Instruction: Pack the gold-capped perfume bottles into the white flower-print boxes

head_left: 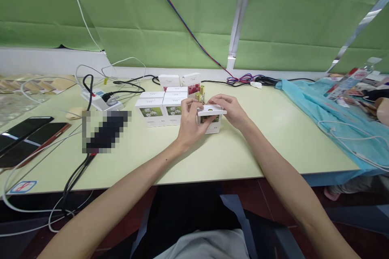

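A small white carton (212, 128) with a picture on its front stands on the table between my hands. At its top is a white flap or insert (212, 111) with a hole in it. My left hand (192, 120) grips the carton's left side, its thumb across the front. Curled fingers of my right hand (230, 109) hold the right and back edge of the top; some fingertips are hidden. Just behind the carton stand small items with gold caps (202, 89). Several closed white cartons with flower pictures (151, 112) stand close together to the left of my left hand.
Two cartons with red pictures (191, 83) stand at the back. On the left are a power strip (101, 99), cables, phones (33, 143) and a pixelated dark object (106, 131). A blue cloth (316, 105) and a plastic bottle (352, 81) lie on the right.
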Demonstrator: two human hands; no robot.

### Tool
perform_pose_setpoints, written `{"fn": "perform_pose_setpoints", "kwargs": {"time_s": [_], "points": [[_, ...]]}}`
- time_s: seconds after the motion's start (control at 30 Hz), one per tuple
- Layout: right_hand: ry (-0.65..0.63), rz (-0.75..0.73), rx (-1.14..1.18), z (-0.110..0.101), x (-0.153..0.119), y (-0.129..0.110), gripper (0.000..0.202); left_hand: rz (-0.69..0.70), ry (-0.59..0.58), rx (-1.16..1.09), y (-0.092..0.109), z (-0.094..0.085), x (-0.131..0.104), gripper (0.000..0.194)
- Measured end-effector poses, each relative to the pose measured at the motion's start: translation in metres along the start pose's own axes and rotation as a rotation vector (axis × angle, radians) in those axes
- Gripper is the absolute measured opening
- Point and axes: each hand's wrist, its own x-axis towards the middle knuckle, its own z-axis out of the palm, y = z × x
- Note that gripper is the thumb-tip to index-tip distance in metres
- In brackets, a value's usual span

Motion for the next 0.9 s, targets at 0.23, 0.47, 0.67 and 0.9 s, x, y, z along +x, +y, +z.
{"fn": "perform_pose_setpoints", "kwargs": {"time_s": [0.23,0.47,0.67,0.9], "points": [[-0.058,0.086,0.184,-0.016,0.002,-0.001,0.033,0.012,0.012,0.000,0.001,0.000,0.000,0.036],[-0.196,0.124,0.320,-0.022,0.002,0.009,0.028,0.008,0.024,0.007,0.001,0.001,-0.001,0.037],[-0.237,0.133,0.330,-0.021,0.003,0.013,0.027,0.007,0.026,-0.005,0.001,0.001,-0.003,0.037],[-0.215,0.164,0.324,-0.016,0.001,0.011,0.024,0.003,0.034,0.009,0.002,0.001,-0.004,0.037]]}}
